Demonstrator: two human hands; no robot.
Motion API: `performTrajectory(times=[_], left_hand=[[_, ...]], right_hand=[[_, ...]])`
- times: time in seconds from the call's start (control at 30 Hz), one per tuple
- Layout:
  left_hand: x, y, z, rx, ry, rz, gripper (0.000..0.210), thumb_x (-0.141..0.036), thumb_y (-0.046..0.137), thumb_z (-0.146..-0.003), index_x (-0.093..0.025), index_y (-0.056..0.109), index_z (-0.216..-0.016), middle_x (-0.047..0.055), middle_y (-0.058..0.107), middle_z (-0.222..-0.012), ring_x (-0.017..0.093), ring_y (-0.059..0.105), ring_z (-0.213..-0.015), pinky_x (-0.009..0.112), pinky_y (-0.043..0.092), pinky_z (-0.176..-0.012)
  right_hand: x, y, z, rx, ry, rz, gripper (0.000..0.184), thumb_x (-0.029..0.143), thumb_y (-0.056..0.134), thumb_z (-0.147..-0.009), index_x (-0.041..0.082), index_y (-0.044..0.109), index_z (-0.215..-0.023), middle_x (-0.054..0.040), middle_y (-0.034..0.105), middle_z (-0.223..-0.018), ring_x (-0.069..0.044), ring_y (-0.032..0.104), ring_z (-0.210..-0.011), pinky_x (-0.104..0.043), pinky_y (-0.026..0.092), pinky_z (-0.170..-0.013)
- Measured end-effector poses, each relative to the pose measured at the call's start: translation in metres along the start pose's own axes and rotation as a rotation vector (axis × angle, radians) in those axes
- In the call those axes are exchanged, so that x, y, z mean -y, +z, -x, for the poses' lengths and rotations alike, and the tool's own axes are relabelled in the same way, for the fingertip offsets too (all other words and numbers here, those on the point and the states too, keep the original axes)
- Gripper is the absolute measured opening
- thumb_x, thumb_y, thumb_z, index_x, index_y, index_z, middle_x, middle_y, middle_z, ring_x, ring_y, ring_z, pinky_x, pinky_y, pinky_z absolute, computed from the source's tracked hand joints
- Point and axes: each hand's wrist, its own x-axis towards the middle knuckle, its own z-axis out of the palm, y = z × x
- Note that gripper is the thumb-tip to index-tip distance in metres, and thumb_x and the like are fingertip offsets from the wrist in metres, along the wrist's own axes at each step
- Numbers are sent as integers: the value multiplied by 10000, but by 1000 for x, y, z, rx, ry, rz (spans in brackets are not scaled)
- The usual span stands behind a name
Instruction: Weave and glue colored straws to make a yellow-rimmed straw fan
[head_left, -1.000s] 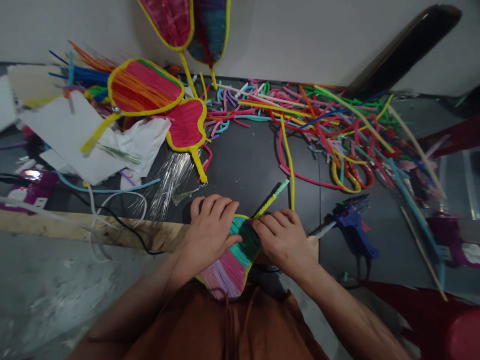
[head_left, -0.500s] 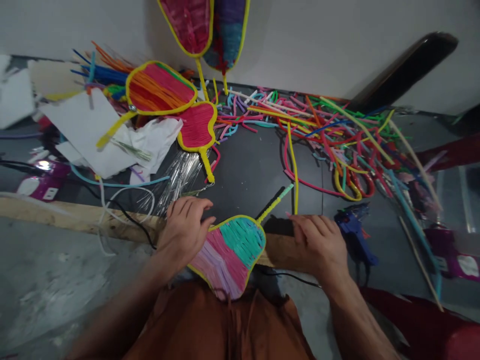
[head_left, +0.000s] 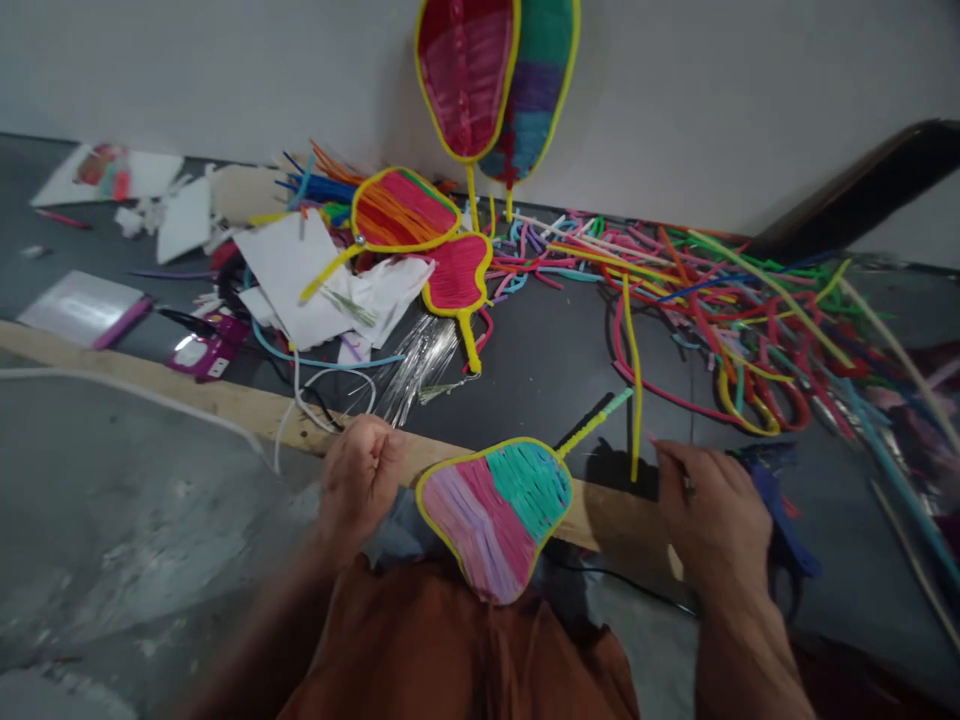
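Observation:
A leaf-shaped panel (head_left: pixel 491 520) with a yellow fuzzy rim and pink, lilac and teal strips lies over the table's front edge, against the brown garment (head_left: pixel 465 660). Its yellow stem (head_left: pixel 596 424) ends in pale green and points away to the right. Left of the panel, my left hand (head_left: pixel 361 478) is curled closed, apart from it; anything inside the fingers is hidden. To the panel's right, my right hand (head_left: pixel 712 510) is pinched closed, with a tiny pink tip showing at the fingertips. A yellow pipe cleaner (head_left: pixel 634 390) lies just left of that hand.
Loose coloured pipe cleaners (head_left: pixel 600 250) heap along the wall, with scissors (head_left: pixel 787 405) among them. A blue glue gun (head_left: pixel 780 520) sits beside my right hand. White paper (head_left: pixel 289 280), silvery strands (head_left: pixel 427 360), a purple device (head_left: pixel 206 345) and finished leaf panels (head_left: pixel 465 90) lie or stand beyond.
The view has swung left, so things appear farther right. My left hand has come away from the panel and its fingers have curled in. My right hand stays pinched at the right.

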Motion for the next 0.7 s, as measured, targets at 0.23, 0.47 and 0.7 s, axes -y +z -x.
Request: performTrajectory(times=[0.23,0.47,0.7], left_hand=[[1,-1,7,193,170,-45,342,-318,333,-950,-215,446,-645,21,551,-656,177,540,-672,298,437,-634],[-45,23,-30,580,421,79,393,-237,495,-910,-138,450,-1287,118,590,-1261,210,519,-1183,355,415,-995],[-124,84,-84,764,385,-63,485,-315,598,-851,-139,450,-1279,148,659,-1092,301,620,-1029,393,457,-872]], right_hand=[[8,0,15,-62,59,-98,176,209,496,-922,184,669,-944,-49,692,-770,-179,623,-713,-279,467,-692],[10,-6,34,-116,210,-217,231,248,472,-932,196,674,-1032,-64,737,-899,-175,684,-768,-272,511,-705],[6,-27,61,-225,296,-244,207,288,544,-909,198,679,-1037,-72,743,-915,-187,699,-768,-278,534,-713]])
